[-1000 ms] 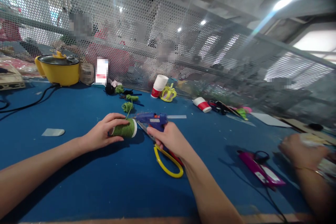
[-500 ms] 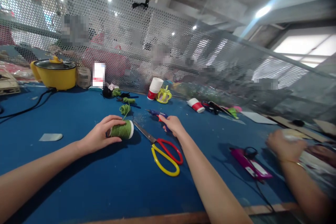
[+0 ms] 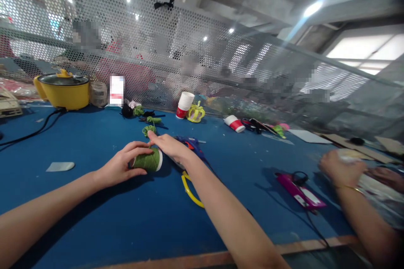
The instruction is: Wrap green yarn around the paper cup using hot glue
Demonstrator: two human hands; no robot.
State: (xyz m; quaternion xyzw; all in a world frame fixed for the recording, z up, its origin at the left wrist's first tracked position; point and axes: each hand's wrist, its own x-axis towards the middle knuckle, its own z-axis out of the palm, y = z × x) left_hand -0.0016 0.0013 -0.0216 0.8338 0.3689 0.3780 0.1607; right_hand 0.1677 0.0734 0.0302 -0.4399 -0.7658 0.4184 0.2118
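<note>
A paper cup wound with green yarn (image 3: 147, 160) lies on its side, its white rim facing right. My left hand (image 3: 128, 162) is closed around it from the left. Just above the cup, my right hand (image 3: 167, 145) reaches over with thumb and fingers pinched on the green yarn strand; the fingertips are partly hidden. A small ball of green yarn (image 3: 149, 130) sits right behind those fingers. On the table to the right lies a blue glue gun (image 3: 197, 147). Large scissors are mostly covered by my right forearm, with the yellow handle loop (image 3: 191, 191) showing.
A yellow electric pot (image 3: 67, 92) and a glass jar (image 3: 99, 93) stand back left. Stacked paper cups (image 3: 184, 105) and a yellow crown-shaped piece (image 3: 195, 113) stand by the mesh partition. At right are a purple power strip (image 3: 298, 193) and another person's hand (image 3: 341, 170).
My right hand has let go of the glue gun, leaving it on the table, and moved left to the yarn above the cup. My left hand keeps the wrapped cup almost in place.
</note>
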